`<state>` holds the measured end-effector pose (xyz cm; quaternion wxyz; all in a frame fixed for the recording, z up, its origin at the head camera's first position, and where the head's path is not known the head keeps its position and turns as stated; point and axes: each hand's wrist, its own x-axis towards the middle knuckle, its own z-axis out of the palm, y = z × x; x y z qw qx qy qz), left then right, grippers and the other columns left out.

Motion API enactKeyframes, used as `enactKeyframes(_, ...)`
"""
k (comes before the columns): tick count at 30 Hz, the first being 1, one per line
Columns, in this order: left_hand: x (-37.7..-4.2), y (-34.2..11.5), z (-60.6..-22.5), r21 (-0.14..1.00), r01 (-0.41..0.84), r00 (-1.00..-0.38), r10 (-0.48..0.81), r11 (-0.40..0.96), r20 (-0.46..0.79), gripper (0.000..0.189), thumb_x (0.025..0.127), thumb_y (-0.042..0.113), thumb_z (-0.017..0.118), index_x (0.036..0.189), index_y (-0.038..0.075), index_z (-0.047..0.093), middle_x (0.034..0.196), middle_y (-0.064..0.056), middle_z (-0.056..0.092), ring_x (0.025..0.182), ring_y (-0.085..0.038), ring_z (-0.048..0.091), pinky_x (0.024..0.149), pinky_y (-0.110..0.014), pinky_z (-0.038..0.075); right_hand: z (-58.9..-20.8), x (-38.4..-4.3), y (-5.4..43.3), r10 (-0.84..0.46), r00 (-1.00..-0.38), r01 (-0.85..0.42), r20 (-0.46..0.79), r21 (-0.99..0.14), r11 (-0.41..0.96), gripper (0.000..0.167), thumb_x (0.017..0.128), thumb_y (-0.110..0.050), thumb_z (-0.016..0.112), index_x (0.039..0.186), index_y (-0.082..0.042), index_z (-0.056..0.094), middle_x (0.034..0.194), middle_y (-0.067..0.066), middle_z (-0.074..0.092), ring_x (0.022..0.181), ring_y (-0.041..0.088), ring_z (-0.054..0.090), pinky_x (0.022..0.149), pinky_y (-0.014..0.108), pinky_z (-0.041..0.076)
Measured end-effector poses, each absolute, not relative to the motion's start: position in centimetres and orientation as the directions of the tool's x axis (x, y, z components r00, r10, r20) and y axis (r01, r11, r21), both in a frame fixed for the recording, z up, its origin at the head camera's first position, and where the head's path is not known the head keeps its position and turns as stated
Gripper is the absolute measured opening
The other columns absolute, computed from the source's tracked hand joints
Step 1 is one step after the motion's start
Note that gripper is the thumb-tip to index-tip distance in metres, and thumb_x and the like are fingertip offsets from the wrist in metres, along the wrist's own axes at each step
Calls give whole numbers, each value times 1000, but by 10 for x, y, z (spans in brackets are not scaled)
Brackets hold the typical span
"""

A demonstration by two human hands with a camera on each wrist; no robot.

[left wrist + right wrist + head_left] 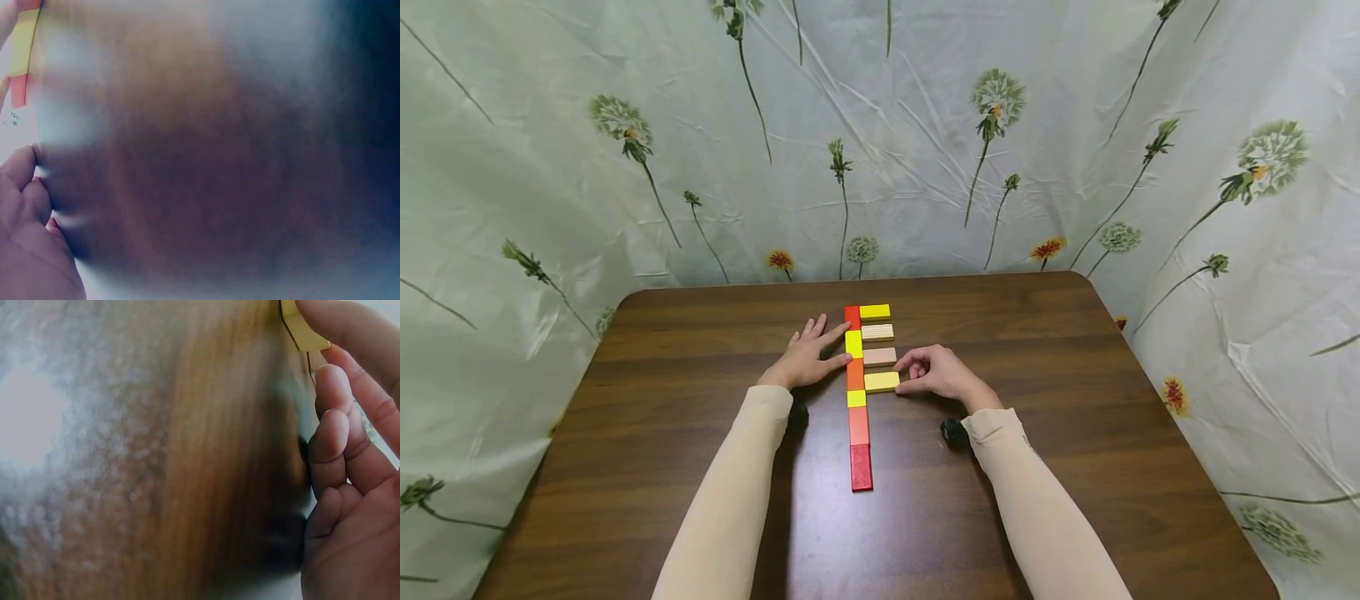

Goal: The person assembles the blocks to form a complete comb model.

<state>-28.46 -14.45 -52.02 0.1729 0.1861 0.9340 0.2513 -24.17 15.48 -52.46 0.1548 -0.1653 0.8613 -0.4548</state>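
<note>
Coloured blocks lie end to end in a column on the brown table: red (852,314), yellow (853,343), orange (856,374), small yellow (857,399), salmon (859,427) and dark red (861,468). Against the column's left side, my left hand (801,360) rests with fingers spread, index finger and thumb touching the blocks. My right hand (946,375) pinches the right end of a pale yellow block (880,382) between thumb and index finger; its left end meets the column. In the right wrist view, that block (305,328) shows between the fingertips.
Above the pale yellow block, a beige block (878,357), a striped wooden block (877,332) and a bright yellow block (875,312) stick out rightward from the column. A floral cloth (910,167) hangs behind the table (700,500). Dark wrist cameras (953,433) sit below both wrists.
</note>
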Motion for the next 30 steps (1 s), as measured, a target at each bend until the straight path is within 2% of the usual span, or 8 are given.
enactKeyframes(30,-284,-148,-523,536,272,-866,446,799,-226,76,109,54,56,173,29,25,181,-21,2,168,-46,-3,135,-65,-1,-527,-237,153,-399,-911,-106,-106,-873,476,31,84,-16,94,110,-6,80,76,-3,59,73,13,53,68,21,43)
